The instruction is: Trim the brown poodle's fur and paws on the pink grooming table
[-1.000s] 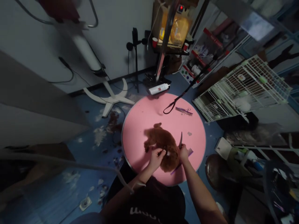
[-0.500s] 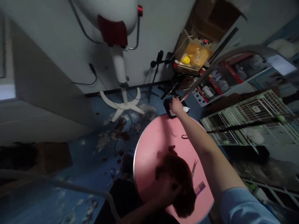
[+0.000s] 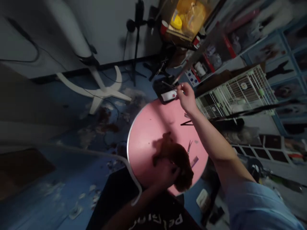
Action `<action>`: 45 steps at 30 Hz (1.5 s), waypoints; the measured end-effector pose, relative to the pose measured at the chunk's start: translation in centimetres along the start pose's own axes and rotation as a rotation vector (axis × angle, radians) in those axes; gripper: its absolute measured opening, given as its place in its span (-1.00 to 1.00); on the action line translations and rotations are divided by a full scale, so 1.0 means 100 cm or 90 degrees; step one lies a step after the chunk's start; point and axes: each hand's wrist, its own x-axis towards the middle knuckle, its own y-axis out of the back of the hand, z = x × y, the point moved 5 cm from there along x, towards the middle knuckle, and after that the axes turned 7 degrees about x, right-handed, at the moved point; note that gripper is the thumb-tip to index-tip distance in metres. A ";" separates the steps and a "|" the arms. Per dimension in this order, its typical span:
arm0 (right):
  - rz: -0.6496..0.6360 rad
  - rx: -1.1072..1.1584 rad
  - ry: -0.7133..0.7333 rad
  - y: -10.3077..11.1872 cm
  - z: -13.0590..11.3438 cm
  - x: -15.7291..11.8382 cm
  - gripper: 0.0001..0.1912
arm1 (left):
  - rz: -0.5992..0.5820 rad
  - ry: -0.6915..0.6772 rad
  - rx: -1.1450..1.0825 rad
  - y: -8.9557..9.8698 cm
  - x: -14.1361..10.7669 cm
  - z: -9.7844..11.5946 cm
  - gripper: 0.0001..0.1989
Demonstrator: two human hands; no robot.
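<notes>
In the head view, the brown dog (image 3: pixel 181 156) is on the pink bench (image 3: pixel 145 127) at lower centre, the left hand (image 3: pixel 169 176) against it, too shadowed to tell whether its fingers grip. At upper centre-right, the right hand (image 3: pixel 187 98) has its fingers closed on a thin tool (image 3: pixel 169 85); best lift it clear of the bottle (image 3: pixel 168 95), tip away from the dog, left hand steady.

The one head-worn view looks forward and down from above the near edge of the round, pale-rimmed pink tabletop (image 3: pixel 142 134).
</notes>
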 end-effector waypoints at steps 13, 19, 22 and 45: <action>0.039 0.876 -0.657 0.058 0.003 -0.465 -0.53 | 0.213 -0.019 0.068 -0.041 -0.015 -0.009 -0.74; 0.082 0.927 -0.649 0.065 0.018 -0.470 -0.49 | 0.257 -0.043 0.045 -0.061 -0.017 -0.013 -0.69; 0.043 0.923 -0.636 0.070 0.028 -0.472 -0.46 | 0.280 -0.057 0.025 -0.063 -0.018 -0.014 -0.70; -0.239 1.048 -0.585 0.071 0.055 -0.472 -0.39 | 0.250 0.061 -0.224 -0.040 -0.030 0.025 -0.83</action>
